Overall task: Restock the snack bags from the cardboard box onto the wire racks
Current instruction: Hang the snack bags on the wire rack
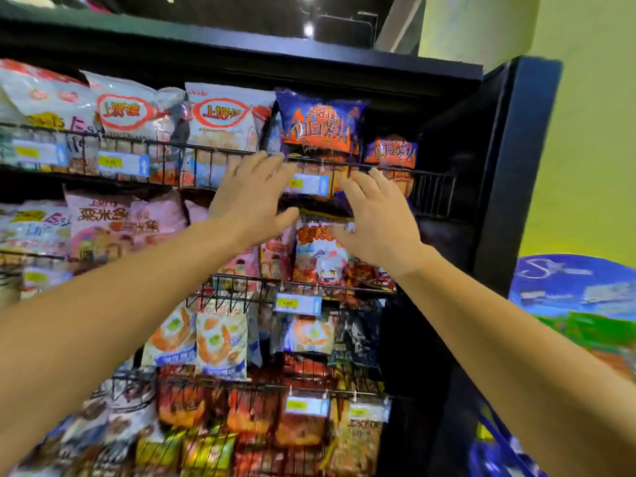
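Both my arms reach up toward the top wire rack (430, 187). My left hand (253, 197) has its fingers spread, just below a blue and orange snack bag (318, 122) standing in that rack. My right hand (375, 215) is spread too, in front of the rack's rail and under a smaller blue and orange bag (390, 153). Neither hand holds anything. White and red snack bags (220, 115) fill the rack to the left. The cardboard box is out of view.
Lower wire racks hold pink bags (103, 222), red bags (316, 253) and shrimp-chip bags (220, 342). Price tags (309, 184) hang on the rails. The black shelf side panel (509, 173) stands at the right, with a green wall behind and a blue printed display (571, 287).
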